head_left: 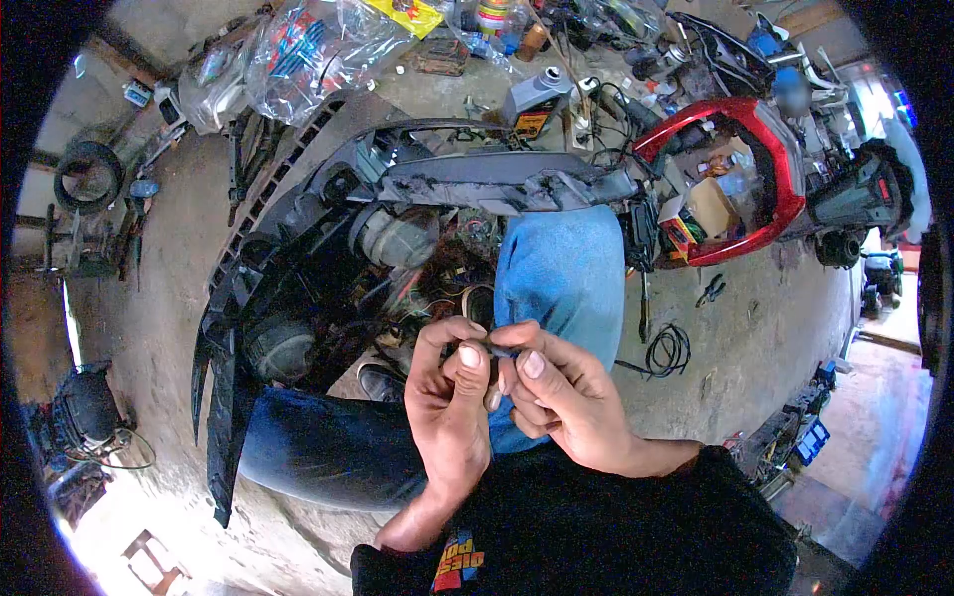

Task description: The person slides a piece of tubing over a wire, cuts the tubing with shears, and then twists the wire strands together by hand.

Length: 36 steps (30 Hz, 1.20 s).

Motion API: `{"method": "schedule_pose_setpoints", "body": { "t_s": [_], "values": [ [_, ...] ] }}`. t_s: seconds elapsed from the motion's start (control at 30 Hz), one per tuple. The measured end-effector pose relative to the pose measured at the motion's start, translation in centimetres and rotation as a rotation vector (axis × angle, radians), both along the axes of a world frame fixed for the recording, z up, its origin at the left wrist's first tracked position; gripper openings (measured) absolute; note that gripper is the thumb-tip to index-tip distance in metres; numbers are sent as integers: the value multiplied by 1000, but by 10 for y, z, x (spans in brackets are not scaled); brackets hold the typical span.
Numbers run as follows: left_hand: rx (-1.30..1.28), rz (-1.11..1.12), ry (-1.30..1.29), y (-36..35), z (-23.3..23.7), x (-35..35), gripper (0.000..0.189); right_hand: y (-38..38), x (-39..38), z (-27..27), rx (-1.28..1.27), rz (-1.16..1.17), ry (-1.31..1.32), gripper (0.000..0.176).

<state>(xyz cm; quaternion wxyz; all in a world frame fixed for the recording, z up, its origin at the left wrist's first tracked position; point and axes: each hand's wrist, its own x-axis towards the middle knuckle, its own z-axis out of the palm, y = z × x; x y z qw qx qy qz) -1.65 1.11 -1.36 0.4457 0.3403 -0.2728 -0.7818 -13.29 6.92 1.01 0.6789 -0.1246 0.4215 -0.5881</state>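
Both hands meet in front of the black shirt, at the centre of the view. My left hand [452, 407] is closed, with thumb and fingers pinched on a small dark piece [503, 351]. From the other side my right hand [566, 397] pinches the same piece between thumb and index finger. The fingers cover most of it, so its shape cannot be made out. Beyond the hands, a large black plastic frame [487, 181] with round lamp housings [395, 236] lies around my legs in blue jeans.
A red ring-shaped panel [790, 179] lies at the right, near an open small box [711, 209]. A grey bottle [540, 99] and plastic bags [323, 60] are at the back. A coiled black cable [668, 350] and pliers [711, 289] lie on the floor.
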Motion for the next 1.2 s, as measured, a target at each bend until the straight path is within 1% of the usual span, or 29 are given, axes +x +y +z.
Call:
{"method": "schedule_pose_setpoints", "body": {
  "t_s": [0.17,0.57,0.67,0.87,0.97,1.07,1.2],
  "values": [
    [-12,18,-2,1,2,-3,20,-1,1,3,-10,6,157,35],
    [-58,27,-2,2,1,-3,23,-1,2,7,-6,4,250,35],
    [-71,12,17,1,-1,-1,24,-1,3,7,5,-6,245,35],
    [-77,-17,26,0,-4,1,22,1,1,4,-9,0,142,37],
    [-57,-31,19,-2,-3,2,20,0,1,4,11,-11,20,36],
    [-56,-37,8,-3,-5,2,19,-1,-2,5,8,24,12,38],
    [-74,-9,-31,-1,-4,2,20,-3,0,6,16,13,108,37]
  ]
}}
